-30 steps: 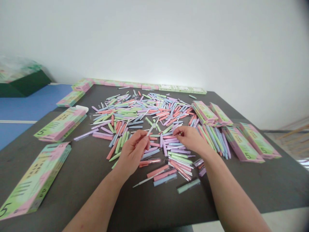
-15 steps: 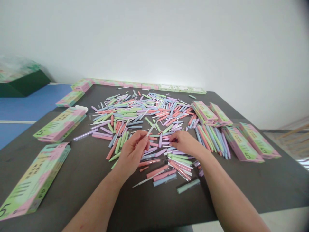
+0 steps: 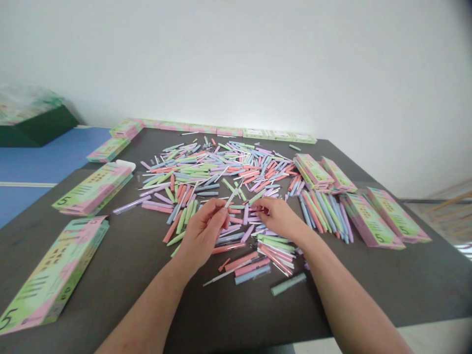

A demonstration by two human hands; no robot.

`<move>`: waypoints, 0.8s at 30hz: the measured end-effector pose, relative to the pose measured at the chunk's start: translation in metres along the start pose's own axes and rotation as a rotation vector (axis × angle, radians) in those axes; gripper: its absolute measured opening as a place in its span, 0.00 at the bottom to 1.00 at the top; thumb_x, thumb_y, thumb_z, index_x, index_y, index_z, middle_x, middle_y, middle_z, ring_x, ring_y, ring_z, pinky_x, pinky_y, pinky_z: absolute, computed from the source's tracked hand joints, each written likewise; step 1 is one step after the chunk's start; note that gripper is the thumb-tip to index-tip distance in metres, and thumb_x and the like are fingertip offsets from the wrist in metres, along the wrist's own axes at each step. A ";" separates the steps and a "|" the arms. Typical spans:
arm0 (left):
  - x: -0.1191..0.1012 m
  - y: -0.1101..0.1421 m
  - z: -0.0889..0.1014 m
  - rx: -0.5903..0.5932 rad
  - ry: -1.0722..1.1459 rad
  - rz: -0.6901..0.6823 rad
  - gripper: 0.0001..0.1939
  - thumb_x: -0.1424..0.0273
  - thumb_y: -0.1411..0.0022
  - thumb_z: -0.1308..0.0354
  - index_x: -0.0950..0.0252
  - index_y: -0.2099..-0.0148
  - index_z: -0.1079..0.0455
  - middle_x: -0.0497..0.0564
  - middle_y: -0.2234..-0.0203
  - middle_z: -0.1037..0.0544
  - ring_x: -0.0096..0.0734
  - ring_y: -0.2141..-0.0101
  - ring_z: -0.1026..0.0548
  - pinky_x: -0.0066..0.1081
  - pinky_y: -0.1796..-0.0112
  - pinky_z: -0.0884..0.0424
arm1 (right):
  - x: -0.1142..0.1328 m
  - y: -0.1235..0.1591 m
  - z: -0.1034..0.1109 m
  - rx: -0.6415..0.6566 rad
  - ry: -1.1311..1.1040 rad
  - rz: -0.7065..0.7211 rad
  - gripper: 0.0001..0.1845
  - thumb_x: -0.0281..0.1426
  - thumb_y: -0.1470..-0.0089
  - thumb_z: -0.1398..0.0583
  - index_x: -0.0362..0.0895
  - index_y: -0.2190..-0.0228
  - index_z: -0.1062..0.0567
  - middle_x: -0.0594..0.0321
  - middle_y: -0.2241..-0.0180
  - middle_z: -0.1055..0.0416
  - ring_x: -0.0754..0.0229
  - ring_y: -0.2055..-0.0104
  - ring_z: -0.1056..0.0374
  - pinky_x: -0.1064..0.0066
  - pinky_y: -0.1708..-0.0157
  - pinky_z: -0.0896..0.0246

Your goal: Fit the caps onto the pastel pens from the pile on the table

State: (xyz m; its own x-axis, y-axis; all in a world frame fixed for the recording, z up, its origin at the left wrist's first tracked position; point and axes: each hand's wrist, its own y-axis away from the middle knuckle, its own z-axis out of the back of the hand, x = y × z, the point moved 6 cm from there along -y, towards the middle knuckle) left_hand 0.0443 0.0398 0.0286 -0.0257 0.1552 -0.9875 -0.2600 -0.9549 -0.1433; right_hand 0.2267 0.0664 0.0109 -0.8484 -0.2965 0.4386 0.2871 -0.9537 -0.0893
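Note:
My left hand (image 3: pixel 206 223) pinches a thin white pen refill (image 3: pixel 232 196) between thumb and fingers, its tip pointing up and away. To its right, my right hand (image 3: pixel 275 214) reaches down into the pile with its fingers curled together; what they hold, if anything, is hidden. Around both hands lie loose pen barrels and caps in purple, green, coral and blue. A short purple pen part (image 3: pixel 246 215) lies between the hands. Closer to me are a pink pen barrel (image 3: pixel 252 267), a blue one (image 3: pixel 252 275) and another white refill (image 3: pixel 224 279).
Pastel cartons (image 3: pixel 55 270) lie along the left side of the dark table (image 3: pixel 206 319). More cartons (image 3: pixel 368 221) stand at the right beside a row of sorted pen barrels (image 3: pixel 324 211). Further boxes line the back edge by the wall. A dark green bin (image 3: pixel 40 128) sits at far left.
My right hand has shifted slightly left, its fingers moving over the pile. A small coral piece near the front has turned. My left hand keeps the refill in place.

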 end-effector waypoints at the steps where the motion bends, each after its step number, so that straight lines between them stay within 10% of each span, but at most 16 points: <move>1: 0.000 0.000 0.000 0.002 0.005 0.002 0.08 0.66 0.34 0.51 0.65 0.63 0.36 0.42 0.79 0.35 0.19 0.82 0.41 0.25 0.80 0.47 | 0.004 0.000 -0.003 0.005 -0.019 0.031 0.15 0.23 0.47 0.43 0.41 0.58 0.23 0.55 0.61 0.24 0.57 0.61 0.30 0.69 0.59 0.40; 15: 0.011 -0.004 -0.011 0.116 0.451 0.131 0.06 0.66 0.36 0.46 0.63 0.61 0.34 0.45 0.76 0.30 0.22 0.78 0.35 0.24 0.75 0.36 | 0.022 0.001 -0.016 0.022 -0.150 0.097 0.14 0.24 0.46 0.46 0.41 0.60 0.22 0.57 0.64 0.24 0.59 0.64 0.31 0.69 0.62 0.41; 24: 0.016 -0.001 -0.018 0.151 0.601 0.210 0.05 0.68 0.37 0.44 0.65 0.63 0.32 0.50 0.68 0.23 0.23 0.72 0.28 0.23 0.71 0.32 | 0.037 0.004 -0.004 0.028 -1.048 0.106 0.08 0.31 0.50 0.37 0.45 0.69 0.32 0.69 0.75 0.32 0.67 0.74 0.36 0.74 0.72 0.42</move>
State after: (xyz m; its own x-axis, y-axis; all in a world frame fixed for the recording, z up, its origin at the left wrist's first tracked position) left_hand 0.0619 0.0388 0.0114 0.4420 -0.2409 -0.8641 -0.4421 -0.8966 0.0238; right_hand 0.1950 0.0511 0.0230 -0.0135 -0.1739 0.9847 0.3591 -0.9199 -0.1575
